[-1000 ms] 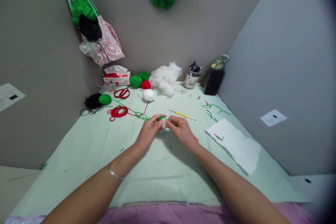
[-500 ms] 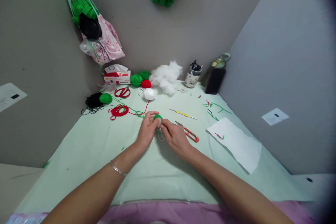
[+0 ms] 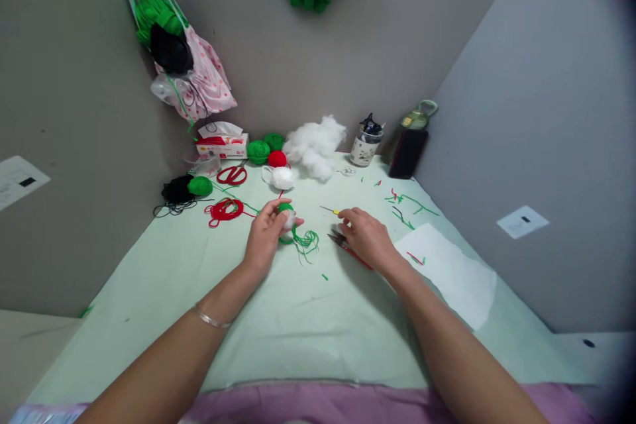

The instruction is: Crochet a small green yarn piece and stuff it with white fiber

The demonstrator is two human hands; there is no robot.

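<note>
My left hand (image 3: 262, 238) is closed around a small green crocheted piece (image 3: 286, 215) with white stuffing showing in it, held just above the pale green tablecloth (image 3: 298, 331). A loose tangle of green yarn (image 3: 306, 240) trails from the piece onto the cloth. My right hand (image 3: 366, 237) lies palm down to the right, apart from the piece, its fingers spread. Its fingertips touch the yellow crochet hook (image 3: 332, 211), and it covers most of the orange snips (image 3: 342, 244).
White paper (image 3: 447, 271) lies at the right. Along the back stand a tissue box (image 3: 221, 144), green yarn balls (image 3: 258, 151) and a red one (image 3: 277, 158), white stuffing (image 3: 315, 142), a jar (image 3: 364, 146) and a bottle (image 3: 410, 146). Red scissors (image 3: 231, 175), red yarn (image 3: 223, 210) and black yarn (image 3: 175, 191) lie at the left.
My right hand has let go of the green piece and moved right to the hook and snips. My left hand has drawn the piece slightly left and up.
</note>
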